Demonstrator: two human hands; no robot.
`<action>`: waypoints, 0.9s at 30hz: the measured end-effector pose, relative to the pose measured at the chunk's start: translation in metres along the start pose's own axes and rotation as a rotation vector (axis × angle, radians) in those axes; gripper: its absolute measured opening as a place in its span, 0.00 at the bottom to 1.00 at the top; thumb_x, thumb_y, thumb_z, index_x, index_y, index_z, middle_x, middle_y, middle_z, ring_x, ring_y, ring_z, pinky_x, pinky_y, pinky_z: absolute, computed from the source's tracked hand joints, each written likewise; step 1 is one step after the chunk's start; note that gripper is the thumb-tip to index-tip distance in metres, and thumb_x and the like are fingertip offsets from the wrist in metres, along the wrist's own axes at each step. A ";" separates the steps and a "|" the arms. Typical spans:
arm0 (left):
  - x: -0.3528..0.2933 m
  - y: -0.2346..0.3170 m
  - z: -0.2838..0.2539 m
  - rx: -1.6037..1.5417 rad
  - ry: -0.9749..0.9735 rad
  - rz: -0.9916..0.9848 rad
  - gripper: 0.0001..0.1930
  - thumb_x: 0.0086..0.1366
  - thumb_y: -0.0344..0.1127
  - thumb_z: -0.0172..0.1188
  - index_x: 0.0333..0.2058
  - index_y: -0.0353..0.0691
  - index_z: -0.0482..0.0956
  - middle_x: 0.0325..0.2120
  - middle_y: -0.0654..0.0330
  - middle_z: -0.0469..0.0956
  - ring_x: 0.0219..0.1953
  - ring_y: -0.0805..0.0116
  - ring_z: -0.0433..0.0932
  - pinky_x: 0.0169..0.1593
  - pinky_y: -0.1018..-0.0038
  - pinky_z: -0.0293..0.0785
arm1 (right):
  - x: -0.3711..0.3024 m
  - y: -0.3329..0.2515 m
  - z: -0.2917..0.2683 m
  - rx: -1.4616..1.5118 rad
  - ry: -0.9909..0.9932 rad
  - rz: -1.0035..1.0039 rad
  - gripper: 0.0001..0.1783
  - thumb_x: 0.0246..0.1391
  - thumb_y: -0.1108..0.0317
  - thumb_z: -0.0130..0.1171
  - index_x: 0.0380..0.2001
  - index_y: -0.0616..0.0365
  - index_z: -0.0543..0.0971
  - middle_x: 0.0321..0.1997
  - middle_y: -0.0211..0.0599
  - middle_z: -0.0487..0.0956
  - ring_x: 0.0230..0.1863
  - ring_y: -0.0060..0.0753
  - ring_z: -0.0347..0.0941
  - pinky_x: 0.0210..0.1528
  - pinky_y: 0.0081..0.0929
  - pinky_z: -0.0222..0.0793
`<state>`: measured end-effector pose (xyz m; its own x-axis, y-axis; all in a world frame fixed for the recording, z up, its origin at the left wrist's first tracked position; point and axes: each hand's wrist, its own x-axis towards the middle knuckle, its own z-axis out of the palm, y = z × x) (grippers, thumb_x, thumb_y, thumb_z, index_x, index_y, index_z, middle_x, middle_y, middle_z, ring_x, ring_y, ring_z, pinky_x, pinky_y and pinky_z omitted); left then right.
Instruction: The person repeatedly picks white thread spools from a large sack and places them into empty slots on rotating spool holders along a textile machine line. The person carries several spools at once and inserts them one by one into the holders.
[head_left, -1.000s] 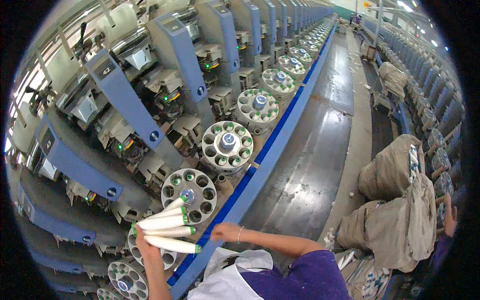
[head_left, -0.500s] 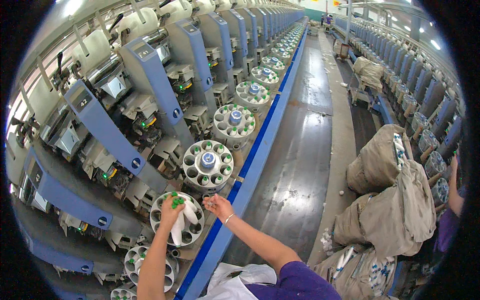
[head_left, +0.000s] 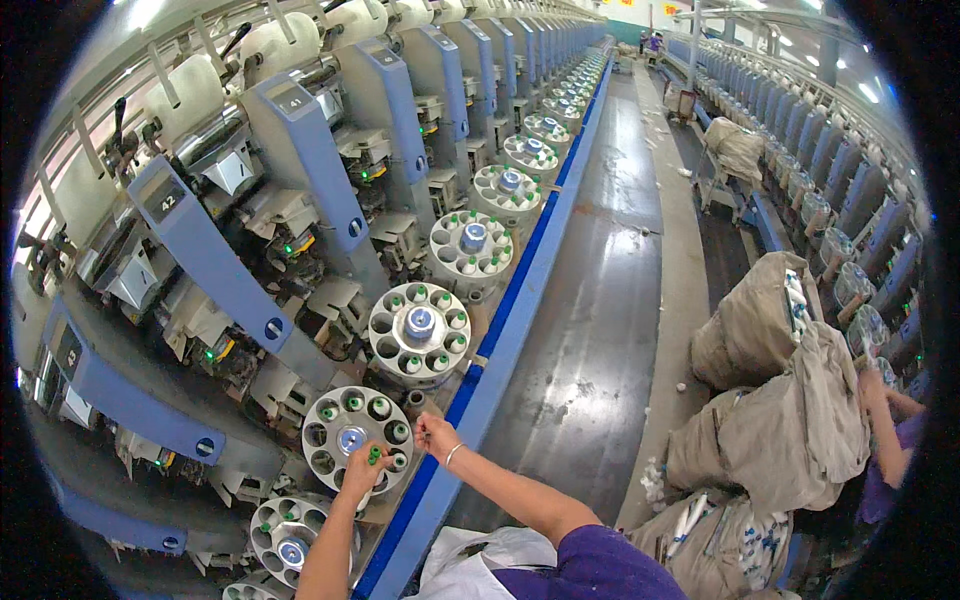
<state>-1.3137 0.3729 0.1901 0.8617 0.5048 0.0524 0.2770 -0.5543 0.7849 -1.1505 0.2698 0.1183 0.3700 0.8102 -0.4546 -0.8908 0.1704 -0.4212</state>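
Note:
My left hand (head_left: 362, 468) is closed around a yarn bobbin with a green tip (head_left: 374, 454), over the near right edge of a round grey magazine (head_left: 312, 462). White yarn shows just below that hand. Several green-tipped bobbins stand in the magazine's pockets around a blue and silver hub (head_left: 352, 440). To the right of the magazine, my right hand (head_left: 437, 437) has its fingertips pinched together. Whatever they hold, perhaps thread, is too small to make out.
A fuller round magazine (head_left: 420, 330) stands just beyond, and another (head_left: 290, 535) is nearer me. Blue winding units (head_left: 205, 255) line the left. A blue rail (head_left: 500, 340) edges the dark aisle floor. Stuffed cloth sacks (head_left: 790, 420) and another person's arm (head_left: 880, 425) are at right.
The bunch of bobbins in my left hand has mostly gone from it, and bobbins now stand in the magazine's pockets. My left hand has moved down and right; my right hand slightly lower.

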 end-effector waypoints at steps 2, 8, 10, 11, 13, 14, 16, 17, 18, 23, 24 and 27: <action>0.001 -0.002 -0.003 -0.082 -0.021 0.003 0.09 0.51 0.29 0.64 0.30 0.35 0.74 0.26 0.58 0.77 0.30 0.66 0.75 0.36 0.71 0.69 | 0.000 0.001 0.005 -0.047 -0.036 -0.025 0.15 0.62 0.54 0.48 0.26 0.51 0.70 0.23 0.25 0.71 0.24 0.21 0.68 0.27 0.20 0.67; 0.008 -0.007 -0.014 -0.065 -0.175 -0.118 0.08 0.51 0.29 0.64 0.30 0.36 0.75 0.28 0.59 0.79 0.31 0.67 0.76 0.38 0.73 0.70 | -0.002 -0.011 0.015 -0.146 -0.104 -0.079 0.15 0.63 0.54 0.46 0.27 0.51 0.70 0.24 0.24 0.71 0.26 0.21 0.68 0.29 0.19 0.67; 0.011 -0.004 -0.019 -0.051 -0.179 -0.206 0.08 0.51 0.28 0.64 0.31 0.37 0.76 0.29 0.60 0.79 0.32 0.67 0.76 0.39 0.72 0.70 | -0.005 -0.018 0.017 -0.133 -0.100 -0.083 0.15 0.63 0.54 0.47 0.27 0.51 0.70 0.25 0.25 0.72 0.26 0.21 0.68 0.29 0.19 0.67; 0.011 -0.002 -0.022 -0.045 -0.182 -0.249 0.08 0.51 0.28 0.64 0.31 0.37 0.76 0.29 0.60 0.79 0.33 0.67 0.77 0.39 0.71 0.70 | -0.007 -0.021 0.019 -0.097 -0.076 -0.077 0.15 0.63 0.55 0.47 0.27 0.51 0.70 0.25 0.25 0.72 0.26 0.21 0.68 0.30 0.19 0.67; 0.009 0.004 -0.028 0.037 -0.032 -0.130 0.07 0.51 0.28 0.63 0.31 0.37 0.76 0.29 0.60 0.79 0.34 0.66 0.77 0.40 0.70 0.71 | -0.011 -0.023 0.026 -0.053 -0.051 -0.098 0.15 0.63 0.55 0.47 0.27 0.51 0.70 0.25 0.25 0.72 0.25 0.21 0.68 0.30 0.20 0.67; 0.008 0.006 -0.031 0.084 0.021 -0.084 0.07 0.52 0.28 0.63 0.30 0.37 0.76 0.29 0.60 0.79 0.34 0.66 0.78 0.40 0.69 0.71 | -0.012 -0.022 0.030 -0.047 -0.051 -0.120 0.15 0.63 0.55 0.47 0.27 0.52 0.70 0.25 0.26 0.72 0.25 0.21 0.68 0.30 0.20 0.67; 0.007 0.012 -0.038 0.011 0.112 -0.141 0.07 0.53 0.28 0.60 0.32 0.37 0.75 0.24 0.58 0.79 0.30 0.66 0.79 0.37 0.70 0.73 | -0.015 -0.016 0.041 -0.095 -0.101 -0.174 0.15 0.63 0.55 0.48 0.27 0.52 0.71 0.25 0.26 0.72 0.25 0.21 0.68 0.31 0.20 0.67; 0.006 0.015 -0.041 -0.110 0.140 -0.177 0.07 0.53 0.28 0.60 0.32 0.36 0.75 0.23 0.57 0.79 0.27 0.66 0.79 0.35 0.71 0.73 | -0.016 -0.012 0.047 -0.149 -0.151 -0.206 0.15 0.63 0.55 0.48 0.27 0.52 0.71 0.25 0.27 0.72 0.25 0.21 0.68 0.31 0.21 0.67; 0.005 0.019 -0.042 -0.252 0.185 -0.186 0.07 0.53 0.29 0.60 0.32 0.36 0.75 0.21 0.57 0.78 0.24 0.67 0.79 0.33 0.72 0.73 | -0.016 -0.007 0.053 -0.200 -0.230 -0.244 0.15 0.63 0.55 0.48 0.27 0.52 0.71 0.25 0.27 0.73 0.25 0.21 0.68 0.31 0.21 0.67; -0.007 0.052 -0.048 -0.348 0.225 -0.257 0.05 0.59 0.28 0.56 0.34 0.36 0.73 0.16 0.60 0.73 0.19 0.71 0.75 0.24 0.75 0.70 | -0.016 0.020 0.082 -0.464 -0.371 -0.366 0.16 0.63 0.55 0.47 0.36 0.58 0.73 0.31 0.30 0.75 0.32 0.23 0.72 0.38 0.24 0.69; -0.009 0.060 -0.053 -0.523 0.312 -0.199 0.06 0.61 0.29 0.55 0.36 0.37 0.72 0.16 0.61 0.72 0.18 0.71 0.72 0.24 0.75 0.70 | -0.020 0.026 0.087 -0.583 -0.424 -0.451 0.17 0.63 0.55 0.47 0.39 0.59 0.73 0.33 0.30 0.76 0.34 0.23 0.72 0.40 0.25 0.70; -0.012 0.081 -0.087 -0.834 0.470 -0.150 0.08 0.63 0.34 0.55 0.38 0.39 0.70 0.15 0.64 0.68 0.15 0.72 0.68 0.23 0.74 0.68 | -0.039 0.037 0.100 -0.973 -0.754 -0.442 0.22 0.62 0.53 0.48 0.48 0.62 0.69 0.39 0.30 0.76 0.38 0.24 0.73 0.45 0.26 0.70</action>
<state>-1.3386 0.3797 0.3063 0.5334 0.8457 0.0153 -0.1764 0.0935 0.9799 -1.2243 0.3005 0.1990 0.0595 0.9575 0.2821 -0.0611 0.2856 -0.9564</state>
